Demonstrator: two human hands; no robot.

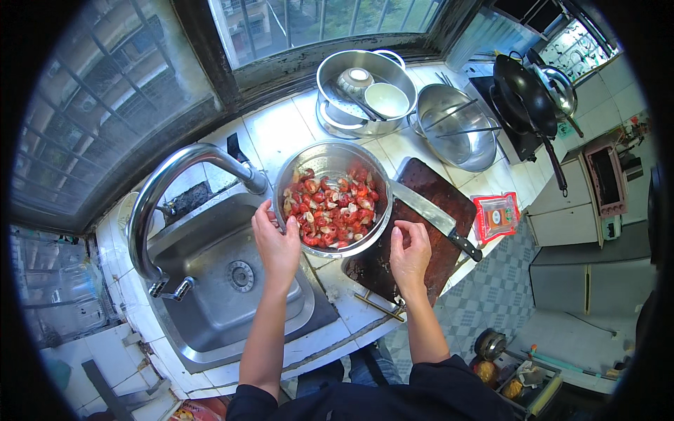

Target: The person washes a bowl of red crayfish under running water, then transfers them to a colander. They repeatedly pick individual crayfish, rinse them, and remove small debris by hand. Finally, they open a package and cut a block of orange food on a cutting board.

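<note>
A round stainless-steel strainer basin (337,149) stands on the tiled counter between the sink and the cutting board. Inside it lies a heap of red and whitish pieces that look like crayfish tails (337,210). My left hand (278,237) is at the basin's left rim, thumb over the inner side and fingers around the outside. To the right of the basin, my right hand (409,255) hovers empty over the dark cutting board (429,189), fingers loosely curled and thumb apart. A cleaver (426,208) with a black handle lies across the board, its blade end beside the basin.
On the left is a steel sink (210,316) under a curved chrome faucet (174,163). Behind stand a pot with bowls (363,55) and a steel basin with chopsticks (458,142). A red-edged food packet (495,217) sits by the counter's edge; a black wok (526,100) is farther right.
</note>
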